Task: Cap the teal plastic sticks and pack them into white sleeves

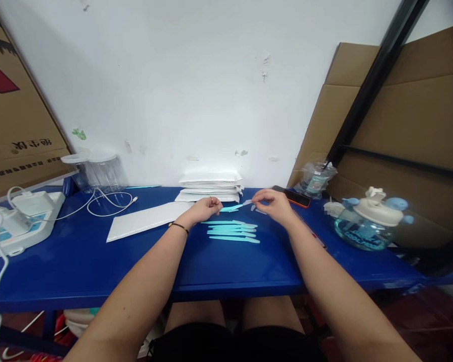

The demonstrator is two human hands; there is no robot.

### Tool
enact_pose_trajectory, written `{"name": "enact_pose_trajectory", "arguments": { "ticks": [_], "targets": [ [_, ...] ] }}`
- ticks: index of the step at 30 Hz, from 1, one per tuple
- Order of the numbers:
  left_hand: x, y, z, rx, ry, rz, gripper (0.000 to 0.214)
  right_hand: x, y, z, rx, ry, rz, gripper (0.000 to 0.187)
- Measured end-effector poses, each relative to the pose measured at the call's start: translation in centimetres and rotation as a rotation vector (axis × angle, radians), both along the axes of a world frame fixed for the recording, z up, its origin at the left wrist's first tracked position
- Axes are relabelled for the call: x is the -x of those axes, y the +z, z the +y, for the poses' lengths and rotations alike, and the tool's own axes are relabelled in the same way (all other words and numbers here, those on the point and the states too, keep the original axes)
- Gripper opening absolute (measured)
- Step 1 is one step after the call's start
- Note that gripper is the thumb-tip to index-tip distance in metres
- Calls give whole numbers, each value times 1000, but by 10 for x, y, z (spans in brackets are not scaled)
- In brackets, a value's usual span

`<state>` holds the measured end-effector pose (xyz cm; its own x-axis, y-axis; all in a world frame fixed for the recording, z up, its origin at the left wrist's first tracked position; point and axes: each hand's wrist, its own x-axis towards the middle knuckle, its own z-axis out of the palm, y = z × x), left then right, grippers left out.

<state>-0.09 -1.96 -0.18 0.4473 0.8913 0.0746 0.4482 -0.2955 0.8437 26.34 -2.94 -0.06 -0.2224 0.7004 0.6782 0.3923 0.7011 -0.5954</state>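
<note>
Turquoise stick (232, 207), one, slim, at or just over the blue surface (241, 274), nearer its back edge than its front edge; right end toward a translucent piece (247, 202). Left hand (207, 209): grip closed, fingertips pinched on the stick's left part. Right hand (274, 205): grip drawn to a thumb-and-finger pinch on the translucent piece; joined to the stick or merely touching, cannot tell. Best practice, by judgement: stick and piece kept in one line, pinch light, motion straight along the length, no twisting. Also on the surface: loose turquoise sticks (232, 234), side by side, roughly parallel to the front edge; white packets (210, 187), stacked at the back edge; white envelope (145, 221), left of the left hand; power strip (41, 217), toward the left end; drinking bottle (368, 221), toward the right end. Possible hindrances: small clear pieces (260, 211) just beside the right fingertips, easily brushed aside; phone (300, 199) near the back edge, close beyond the right hand.
</note>
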Motion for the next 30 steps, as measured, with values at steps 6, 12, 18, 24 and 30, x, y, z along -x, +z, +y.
{"name": "enact_pose_trajectory", "arguments": {
  "ticks": [6,12,18,24,30],
  "targets": [
    [-1,3,-3,8,11,12,30,0,0,0,-6,0,-7,10],
    [-2,4,-5,2,9,8,30,4,0,-2,21,27,-23,10],
    [-11,1,-9,2,-32,9,28,14,-1,-6,106,134,-108,11],
    [-15,-8,-7,-30,-55,144,29,-3,2,0,159,38,-192,14],
    [-20,-10,-10,-164,-78,352,24,-31,-16,22,241,-389,-430,16]
  ]
}}
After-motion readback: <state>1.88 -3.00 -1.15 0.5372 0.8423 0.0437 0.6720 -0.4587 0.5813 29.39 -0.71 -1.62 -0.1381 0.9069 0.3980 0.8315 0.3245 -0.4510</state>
